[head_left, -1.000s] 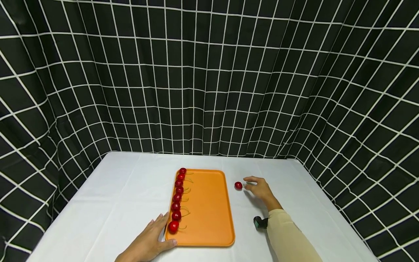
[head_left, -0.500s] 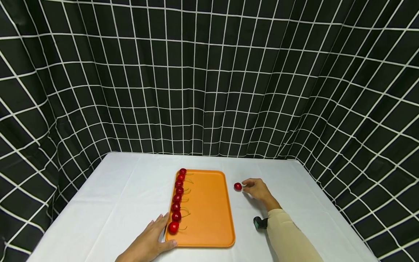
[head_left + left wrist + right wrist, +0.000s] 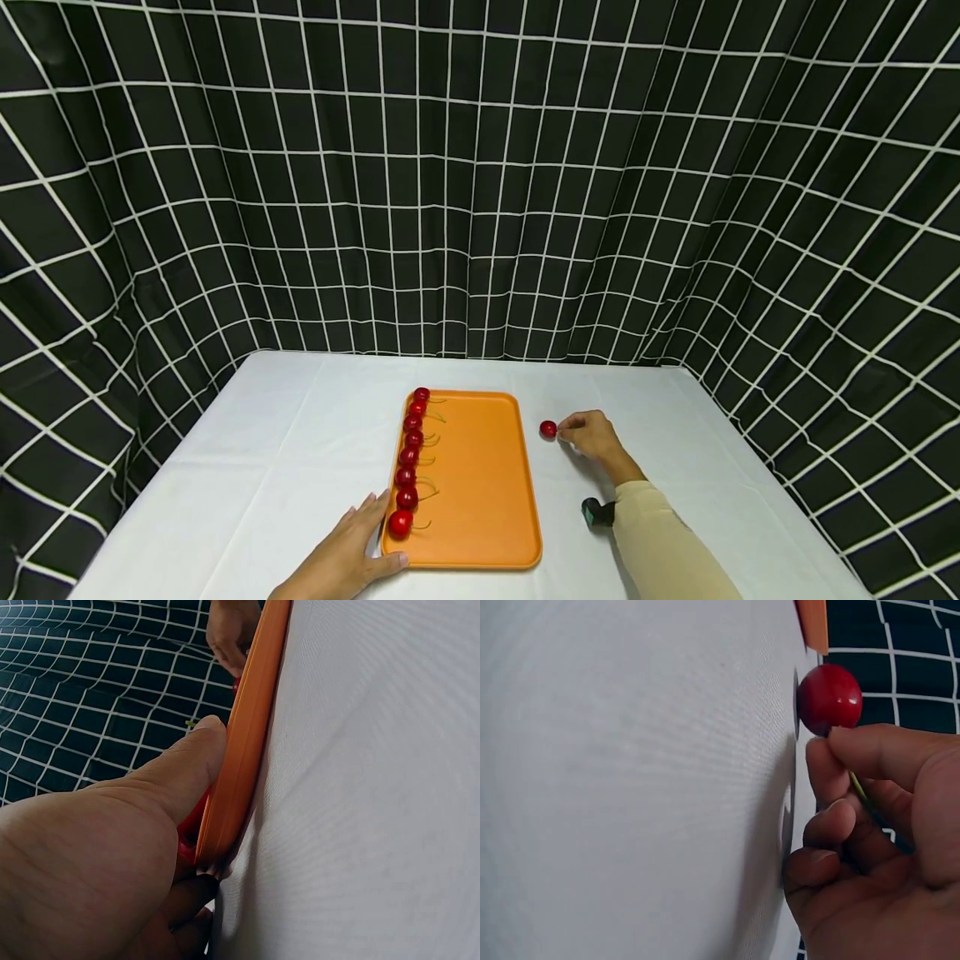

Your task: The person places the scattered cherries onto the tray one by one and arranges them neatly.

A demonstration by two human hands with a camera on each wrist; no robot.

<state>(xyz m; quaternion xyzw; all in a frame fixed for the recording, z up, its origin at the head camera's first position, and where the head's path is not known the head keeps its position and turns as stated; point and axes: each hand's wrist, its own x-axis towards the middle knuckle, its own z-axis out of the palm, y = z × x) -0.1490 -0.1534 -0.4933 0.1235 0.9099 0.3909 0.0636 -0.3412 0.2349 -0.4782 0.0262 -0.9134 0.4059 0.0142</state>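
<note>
An orange tray (image 3: 480,483) lies on the white cloth, with a column of red cherries (image 3: 408,456) along its left side, stems pointing right. My left hand (image 3: 341,546) holds the tray's near left corner, thumb on the front rim and fingers along the left side. In the left wrist view the thumb (image 3: 184,761) lies against the orange rim. Right of the tray, a single cherry (image 3: 829,697) sits at the fingertips of my right hand (image 3: 594,435). Thumb and forefinger pinch it by the stem end, and the green stem (image 3: 860,791) runs back between the fingers.
A white cloth (image 3: 300,433) covers the table. Black curtains with a white grid (image 3: 480,183) enclose the back and both sides. A small dark device (image 3: 597,512) is strapped at my right wrist, just above the cloth.
My right thumb and forefinger have closed in on the single cherry's stem end. The cherry has barely shifted. My left hand and the tray stay in place.
</note>
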